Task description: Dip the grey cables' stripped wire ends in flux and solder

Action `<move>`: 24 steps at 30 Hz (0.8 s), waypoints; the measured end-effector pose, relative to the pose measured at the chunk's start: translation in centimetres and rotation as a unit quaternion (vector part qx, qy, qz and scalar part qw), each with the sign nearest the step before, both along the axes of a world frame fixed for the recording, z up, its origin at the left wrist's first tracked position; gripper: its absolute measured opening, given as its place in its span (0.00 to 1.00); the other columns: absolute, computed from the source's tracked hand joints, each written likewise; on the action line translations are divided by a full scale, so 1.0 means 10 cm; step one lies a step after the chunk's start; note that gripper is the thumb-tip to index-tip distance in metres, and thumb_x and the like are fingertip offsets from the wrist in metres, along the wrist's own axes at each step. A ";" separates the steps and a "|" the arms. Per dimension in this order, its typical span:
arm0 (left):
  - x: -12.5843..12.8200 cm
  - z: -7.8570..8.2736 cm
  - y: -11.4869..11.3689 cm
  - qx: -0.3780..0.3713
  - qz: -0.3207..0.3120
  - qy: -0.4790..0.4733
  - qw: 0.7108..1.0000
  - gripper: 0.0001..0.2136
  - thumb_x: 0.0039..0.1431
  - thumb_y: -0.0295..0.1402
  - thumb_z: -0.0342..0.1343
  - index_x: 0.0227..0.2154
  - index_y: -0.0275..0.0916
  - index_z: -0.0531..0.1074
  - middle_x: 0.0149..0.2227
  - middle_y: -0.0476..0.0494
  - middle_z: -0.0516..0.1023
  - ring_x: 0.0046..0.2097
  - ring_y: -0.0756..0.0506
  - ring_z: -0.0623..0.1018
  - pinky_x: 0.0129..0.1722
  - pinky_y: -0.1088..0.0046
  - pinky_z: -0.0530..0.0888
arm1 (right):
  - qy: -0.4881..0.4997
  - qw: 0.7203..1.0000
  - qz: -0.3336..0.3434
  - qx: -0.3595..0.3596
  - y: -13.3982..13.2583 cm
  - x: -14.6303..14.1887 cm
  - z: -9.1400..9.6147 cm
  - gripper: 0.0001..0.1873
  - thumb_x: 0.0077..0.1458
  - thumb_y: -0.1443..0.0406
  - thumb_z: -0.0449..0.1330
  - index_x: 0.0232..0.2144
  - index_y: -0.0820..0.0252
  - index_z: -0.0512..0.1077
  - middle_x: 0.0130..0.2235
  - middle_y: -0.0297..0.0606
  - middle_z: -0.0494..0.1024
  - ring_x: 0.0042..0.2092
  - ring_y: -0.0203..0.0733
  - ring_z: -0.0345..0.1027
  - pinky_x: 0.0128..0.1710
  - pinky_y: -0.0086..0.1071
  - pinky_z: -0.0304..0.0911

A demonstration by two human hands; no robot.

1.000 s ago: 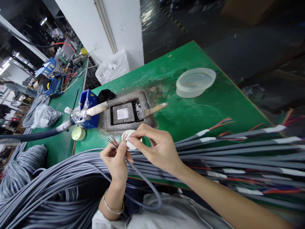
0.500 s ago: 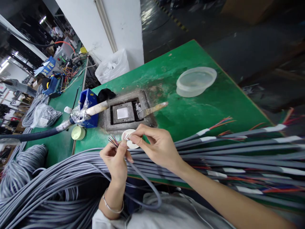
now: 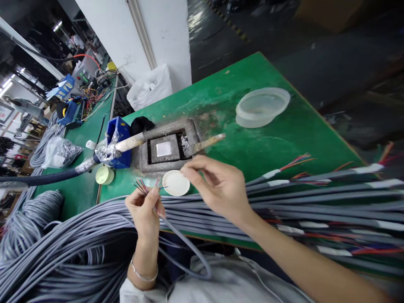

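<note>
My left hand (image 3: 143, 210) pinches the end of a grey cable (image 3: 186, 248); thin coloured wires (image 3: 143, 185) fan out above its fingertips. The cable loops down toward my lap. My right hand (image 3: 217, 185) hovers to the right of the wires with thumb and forefinger pinched together, and what they hold, if anything, is too small to make out. A white round lid (image 3: 176, 183) lies on the green table (image 3: 252, 147) between both hands. Behind it sits a grey solder pot (image 3: 166, 147) with a stick (image 3: 205, 143) resting in it.
A thick bundle of grey cables (image 3: 284, 202) crosses the table in front of me, and more coils (image 3: 28, 219) lie at the left. A clear plastic bowl (image 3: 261, 107) stands at the back right. A blue bin (image 3: 118, 141), a hose (image 3: 41, 179) and a small green tin (image 3: 104, 175) are at the left.
My right hand has drawn away to the right from the wire ends, uncovering the white lid. My left hand with the cable shifted slightly left.
</note>
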State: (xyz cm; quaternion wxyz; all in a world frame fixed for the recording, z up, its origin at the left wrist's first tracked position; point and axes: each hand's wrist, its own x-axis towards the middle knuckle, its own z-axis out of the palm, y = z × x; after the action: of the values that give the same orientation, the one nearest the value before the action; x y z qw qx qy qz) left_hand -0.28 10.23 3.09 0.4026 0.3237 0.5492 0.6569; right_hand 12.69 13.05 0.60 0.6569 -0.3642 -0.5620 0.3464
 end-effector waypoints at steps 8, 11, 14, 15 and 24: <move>-0.02 0.03 0.01 -0.070 -0.060 -0.039 0.995 0.14 0.31 0.35 0.66 0.09 0.34 0.67 0.07 0.55 0.61 0.06 0.58 0.55 0.03 0.86 0.51 | -0.127 0.962 -0.039 0.239 -0.01 -0.06 -0.03 0.10 0.53 0.75 0.57 0.36 0.57 0.72 0.30 0.39 0.76 0.32 0.38 0.67 0.31 0.33 0.65; -0.03 0.03 0.00 -0.092 -0.083 -0.054 0.991 0.15 0.30 0.36 0.66 0.08 0.34 0.66 0.07 0.56 0.59 0.06 0.59 0.54 0.03 0.85 0.50 | -0.158 0.951 -0.051 0.260 -0.01 -0.06 -0.06 0.08 0.55 0.74 0.55 0.36 0.58 0.70 0.29 0.39 0.75 0.32 0.39 0.65 0.31 0.33 0.65; -0.01 0.03 -0.01 -0.087 -0.090 -0.058 0.990 0.15 0.29 0.37 0.67 0.09 0.34 0.67 0.08 0.54 0.62 0.06 0.59 0.55 0.03 0.85 0.50 | -0.184 0.951 -0.057 0.241 -0.02 -0.07 -0.07 0.07 0.56 0.74 0.54 0.33 0.58 0.68 0.28 0.38 0.73 0.32 0.39 0.64 0.31 0.33 0.64; 0.01 0.02 -0.02 -0.084 -0.091 -0.059 0.991 0.15 0.29 0.37 0.68 0.09 0.34 0.68 0.08 0.53 0.63 0.06 0.58 0.55 0.03 0.85 0.50 | -0.183 0.955 -0.058 0.227 -0.03 -0.08 -0.06 0.07 0.55 0.74 0.54 0.32 0.58 0.67 0.28 0.37 0.72 0.32 0.39 0.64 0.31 0.33 0.63; 0.06 0.05 -0.02 -0.067 -0.067 -0.058 0.994 0.16 0.27 0.38 0.69 0.09 0.34 0.68 0.07 0.55 0.61 0.06 0.58 0.56 0.03 0.85 0.52 | -0.055 0.976 -0.064 0.199 -0.03 -0.03 -0.01 0.09 0.52 0.75 0.54 0.31 0.56 0.67 0.26 0.35 0.70 0.30 0.38 0.62 0.30 0.34 0.60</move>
State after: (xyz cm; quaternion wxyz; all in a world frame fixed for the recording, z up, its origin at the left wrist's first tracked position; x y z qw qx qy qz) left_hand 0.28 9.99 3.57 0.4976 0.2930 0.5447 0.6082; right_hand 12.40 12.74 0.48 0.7050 -0.2799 -0.6307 0.1641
